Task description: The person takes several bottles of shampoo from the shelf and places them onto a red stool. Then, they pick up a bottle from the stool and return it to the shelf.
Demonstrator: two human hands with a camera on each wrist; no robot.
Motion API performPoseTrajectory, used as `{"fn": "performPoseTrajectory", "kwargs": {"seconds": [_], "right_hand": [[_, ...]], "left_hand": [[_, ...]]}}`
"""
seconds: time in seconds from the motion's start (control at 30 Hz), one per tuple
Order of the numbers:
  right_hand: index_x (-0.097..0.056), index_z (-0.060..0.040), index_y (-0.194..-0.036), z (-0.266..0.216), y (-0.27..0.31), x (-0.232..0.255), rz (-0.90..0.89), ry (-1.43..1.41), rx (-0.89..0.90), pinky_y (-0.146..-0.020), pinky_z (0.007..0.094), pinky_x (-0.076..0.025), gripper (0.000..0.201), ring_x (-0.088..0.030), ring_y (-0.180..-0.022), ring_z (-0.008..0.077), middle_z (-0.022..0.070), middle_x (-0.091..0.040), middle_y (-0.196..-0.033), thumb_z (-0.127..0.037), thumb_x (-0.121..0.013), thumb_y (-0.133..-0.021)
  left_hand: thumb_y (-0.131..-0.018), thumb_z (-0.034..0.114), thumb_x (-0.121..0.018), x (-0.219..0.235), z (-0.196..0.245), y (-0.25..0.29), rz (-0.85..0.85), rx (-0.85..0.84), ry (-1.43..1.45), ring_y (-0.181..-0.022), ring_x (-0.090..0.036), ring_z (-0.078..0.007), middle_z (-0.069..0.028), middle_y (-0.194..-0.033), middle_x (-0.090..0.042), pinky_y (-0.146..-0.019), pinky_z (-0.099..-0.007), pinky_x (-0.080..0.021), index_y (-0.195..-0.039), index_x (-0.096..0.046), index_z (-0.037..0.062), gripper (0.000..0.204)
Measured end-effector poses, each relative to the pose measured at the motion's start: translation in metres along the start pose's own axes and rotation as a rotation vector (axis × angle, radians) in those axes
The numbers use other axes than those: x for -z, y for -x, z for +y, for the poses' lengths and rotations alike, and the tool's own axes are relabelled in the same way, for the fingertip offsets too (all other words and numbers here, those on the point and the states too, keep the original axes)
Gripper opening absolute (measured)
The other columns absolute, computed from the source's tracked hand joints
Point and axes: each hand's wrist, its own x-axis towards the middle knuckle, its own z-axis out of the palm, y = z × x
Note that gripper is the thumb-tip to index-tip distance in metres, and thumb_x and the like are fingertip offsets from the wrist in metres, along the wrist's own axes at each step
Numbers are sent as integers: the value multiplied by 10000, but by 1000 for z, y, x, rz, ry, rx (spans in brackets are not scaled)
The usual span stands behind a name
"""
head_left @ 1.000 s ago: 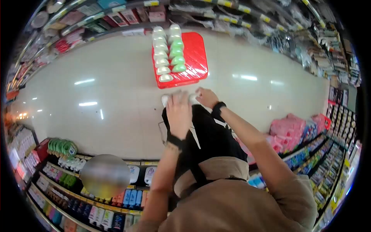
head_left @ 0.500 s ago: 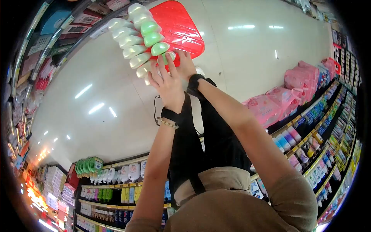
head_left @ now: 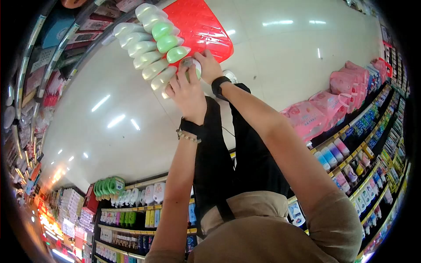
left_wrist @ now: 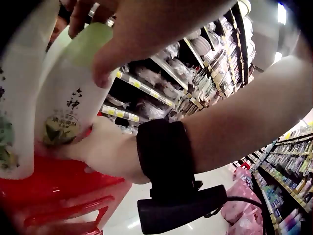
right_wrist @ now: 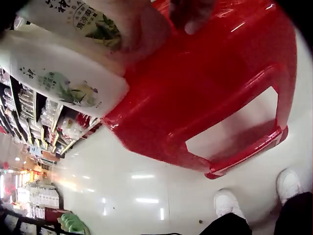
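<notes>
A white bottle with a pale green top (left_wrist: 73, 83) and a leaf-printed label stands at the front of a bottle row on the red plastic stool (head_left: 199, 30). My left hand (head_left: 188, 90) grips it from above, thumb and fingers around its green top. Low down, my right hand (head_left: 209, 66) holds the same bottle near its base, close over the stool top. Beside it stands a similar white bottle (right_wrist: 58, 73), part of the left row. Green-topped bottles (head_left: 169, 44) line up behind the held one.
Pearly white bottles (head_left: 151, 69) form the stool's left row. Several pink packages (head_left: 307, 111) lie along the right-hand shelf. Stocked shelves (head_left: 144, 217) run behind and around me. White shoes (right_wrist: 227, 203) stand on the glossy floor by the stool.
Both hands have come forward from near my knees to the front bottle on the stool and taken hold of it. The head view has turned, so the stool sits higher in it.
</notes>
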Motion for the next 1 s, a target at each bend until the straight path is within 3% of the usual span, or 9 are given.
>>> {"fn": "performPoseTrajectory", "kwargs": {"seconds": [0.17,0.3,0.43,0.53,0.63,0.67,0.77,0.9,1.0], "right_hand": [[-557,-127,-1018,5,10,12,-34,-8,18,-733,417,-482,290,-552,-919,340,156,-512,-963,-127,-596,-731],[-560,-143,-1085,47,32,4,-93,50,366,-798,405,-478,371,-541,-944,337,156,-516,-1015,-158,-614,-718],[-606,-73,-1026,44,60,67,-167,-149,467,-801,397,-473,367,-568,-933,325,151,-621,-952,-233,-641,-697],[-598,-32,-1016,49,84,128,-461,-177,271,-738,405,-469,495,-600,-834,361,197,-629,-862,-378,-702,-678],[-595,-27,-1039,45,107,193,-693,-384,148,-698,343,-486,461,-632,-749,244,136,-658,-885,-345,-725,-731],[-596,-26,-1041,40,112,214,-796,-347,74,-672,321,-489,440,-619,-723,204,117,-656,-868,-328,-721,-746],[-604,-14,-1049,8,125,280,-937,-400,-50,-566,252,-480,427,-591,-675,131,96,-638,-819,-325,-707,-776],[-622,22,-987,-30,141,346,-859,-395,175,-742,292,-479,437,-623,-814,193,123,-651,-896,-334,-718,-753],[-612,42,-998,-68,152,392,-931,-451,257,-728,270,-482,421,-609,-803,133,98,-657,-904,-269,-738,-745]], "left_hand": [[-723,195,-680,3,7,7,3,-69,8,-1008,-478,-218,17,-1022,-581,-844,-406,-319,-1076,-573,159,371],[-724,227,-684,20,33,15,-40,-9,73,-1029,-476,-219,-8,-1010,-586,-881,-431,-305,-1066,-567,145,370],[-725,181,-695,36,69,35,-41,78,298,-994,-497,-277,-77,-1001,-583,-930,-458,-313,-1083,-524,72,412],[-716,56,-697,53,100,36,-11,233,651,-888,-561,-317,-142,-1000,-583,-831,-405,-430,-1123,-459,9,473],[-700,86,-724,80,130,23,30,517,989,-850,-595,-295,-160,-914,-608,-759,-378,-456,-1130,-441,5,521],[-701,93,-738,81,132,21,8,513,1065,-745,-622,-255,-171,-867,-620,-646,-343,-487,-1150,-428,-5,555],[-738,28,-710,113,148,7,-111,475,1120,-776,-609,-154,-151,-908,-615,-638,-271,-493,-1214,-370,-14,586],[-768,-40,-652,177,171,4,-97,463,1374,-793,-630,-160,-124,-910,-629,-662,-261,-516,-1284,-330,-5,610],[-770,-37,-647,234,182,30,-125,328,1472,-864,-631,-174,-132,-980,-625,-697,-276,-525,-1328,-285,-8,666]]}}
